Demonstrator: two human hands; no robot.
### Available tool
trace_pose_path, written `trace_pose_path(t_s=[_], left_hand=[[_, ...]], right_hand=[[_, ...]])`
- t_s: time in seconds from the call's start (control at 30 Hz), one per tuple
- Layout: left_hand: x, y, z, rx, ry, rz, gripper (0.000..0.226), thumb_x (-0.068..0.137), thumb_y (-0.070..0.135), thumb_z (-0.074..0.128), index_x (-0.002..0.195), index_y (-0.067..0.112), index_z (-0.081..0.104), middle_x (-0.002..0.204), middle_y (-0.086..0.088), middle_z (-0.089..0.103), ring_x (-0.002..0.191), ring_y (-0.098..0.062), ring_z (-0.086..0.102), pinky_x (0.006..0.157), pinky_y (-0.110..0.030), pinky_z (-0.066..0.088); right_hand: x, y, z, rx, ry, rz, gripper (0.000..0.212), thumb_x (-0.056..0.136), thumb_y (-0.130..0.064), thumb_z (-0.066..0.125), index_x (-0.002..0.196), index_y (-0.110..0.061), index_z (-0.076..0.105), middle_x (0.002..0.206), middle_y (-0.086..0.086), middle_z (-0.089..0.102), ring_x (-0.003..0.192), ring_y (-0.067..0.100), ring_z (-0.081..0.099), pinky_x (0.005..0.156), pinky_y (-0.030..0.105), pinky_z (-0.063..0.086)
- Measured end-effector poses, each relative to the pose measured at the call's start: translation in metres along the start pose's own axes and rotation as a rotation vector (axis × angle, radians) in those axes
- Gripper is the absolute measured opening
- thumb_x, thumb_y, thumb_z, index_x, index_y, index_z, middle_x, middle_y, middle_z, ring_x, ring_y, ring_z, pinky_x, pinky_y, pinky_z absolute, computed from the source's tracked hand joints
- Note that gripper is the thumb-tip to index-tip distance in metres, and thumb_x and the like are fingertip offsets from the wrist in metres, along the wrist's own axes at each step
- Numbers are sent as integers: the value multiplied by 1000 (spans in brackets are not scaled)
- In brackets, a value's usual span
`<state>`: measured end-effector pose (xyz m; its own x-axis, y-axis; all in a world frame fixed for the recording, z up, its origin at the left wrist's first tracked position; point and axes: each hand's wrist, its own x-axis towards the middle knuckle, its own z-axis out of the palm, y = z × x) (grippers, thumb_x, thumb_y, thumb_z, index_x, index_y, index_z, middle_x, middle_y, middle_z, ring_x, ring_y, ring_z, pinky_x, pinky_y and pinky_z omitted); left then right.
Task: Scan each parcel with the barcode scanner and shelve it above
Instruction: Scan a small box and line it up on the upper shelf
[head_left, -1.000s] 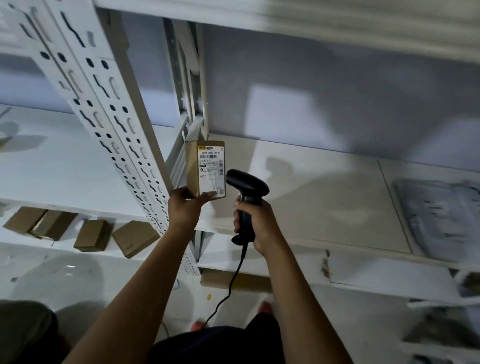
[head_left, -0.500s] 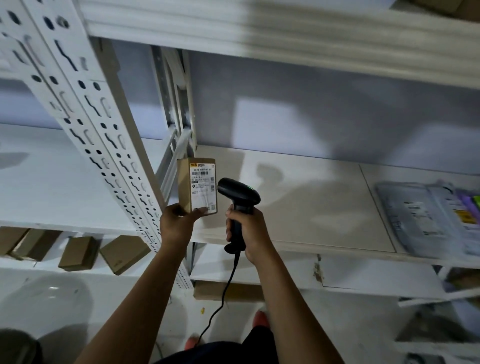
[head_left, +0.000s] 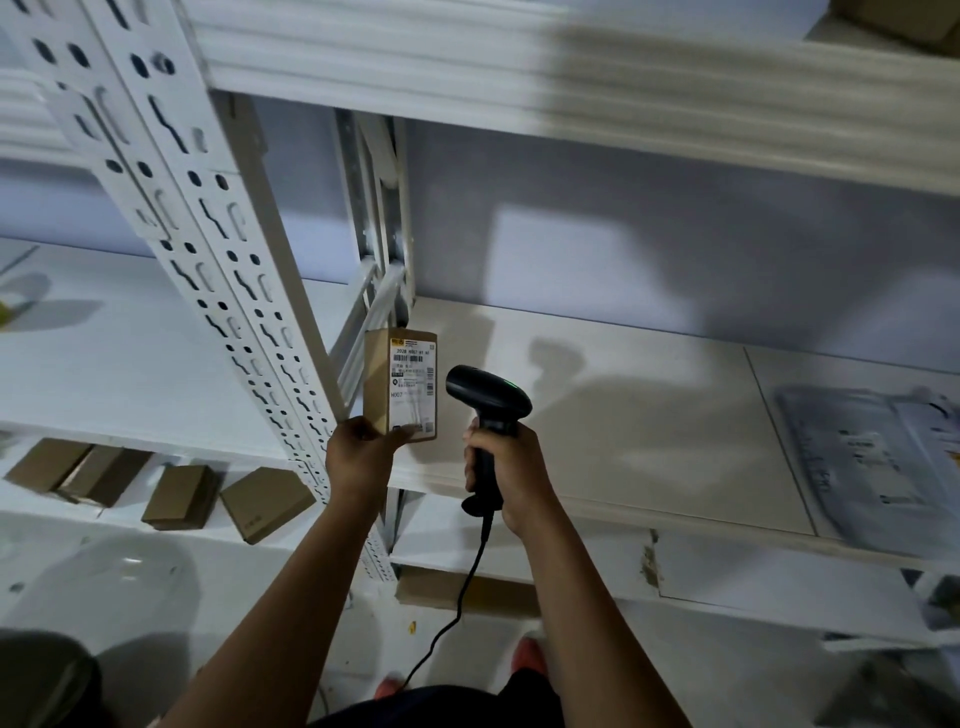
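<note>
- the parcel (head_left: 400, 387), a small brown box, is held upright in the air just right of the perforated upright (head_left: 208, 260), with its white label (head_left: 413, 384) facing the head camera.
- the left hand (head_left: 361, 449) holds it from below, fingers (head_left: 400, 432) clamped on its lower end; the thumb tip lies over the label's bottom edge.
- the right hand (head_left: 511, 467), further right of the upright, has its fingers wrapped tight round the handle of the barcode scanner (head_left: 488, 400). the scanner's nose points at the label from just beside it, and a green light shows on its top.
- to scan well: hold the box steady with the label square to the scanner's nose, and slide the thumb clear of any code. backing the scanner off slightly would probably let its beam cover the whole barcode.
- shelving then calls for a lift to the upper shelf (head_left: 519, 78), right of the upright's top; mind the trailing cable (head_left: 452, 613).
</note>
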<state>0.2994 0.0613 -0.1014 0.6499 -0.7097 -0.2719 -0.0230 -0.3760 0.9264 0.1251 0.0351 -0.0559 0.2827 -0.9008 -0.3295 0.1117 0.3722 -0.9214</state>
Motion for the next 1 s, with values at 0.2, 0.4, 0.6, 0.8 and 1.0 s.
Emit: trace_pose_path(t_s=[0.2,0.4,0.6,0.8,1.0], left_hand=[[-1,-2,1,-4,38,-4,45,72,28,92,78,1,56,85,-17,73,78,-31,68,66,-35,48],[-5,0,1,11,47,-12,43,73,26,92,76,8,53,83,-12,69,72,-25,61,61,-31,44],[-5,0,0,-7,36,-28,37,76,15,89,86,-1,57,87,-8,69,76,-22,63,60,-27,44],[0,-6,-1,-16,40,-44,39,72,19,91,90,2,61,96,-10,73,89,-27,70,70,-31,53],[0,-7,-2,-41,27,-41,36,74,14,90,94,0,63,99,-7,75,92,-24,70,69,-27,51]], right_hand=[[1,-3,-1,-18,37,9,12,84,-1,63,74,-6,65,61,14,55,47,24,47,51,30,44],[-3,-3,-1,-32,24,20,12,83,-3,63,71,-6,64,62,16,54,48,24,48,52,30,45],[-5,-4,-1,-39,20,26,13,84,-3,63,72,-5,63,64,18,53,48,24,48,52,29,45],[-6,-4,0,-47,26,39,12,83,-2,62,71,-4,63,67,20,52,49,24,48,53,30,45],[-5,0,0,-49,26,42,14,84,-5,64,70,-7,64,66,19,54,49,25,48,55,32,45]])
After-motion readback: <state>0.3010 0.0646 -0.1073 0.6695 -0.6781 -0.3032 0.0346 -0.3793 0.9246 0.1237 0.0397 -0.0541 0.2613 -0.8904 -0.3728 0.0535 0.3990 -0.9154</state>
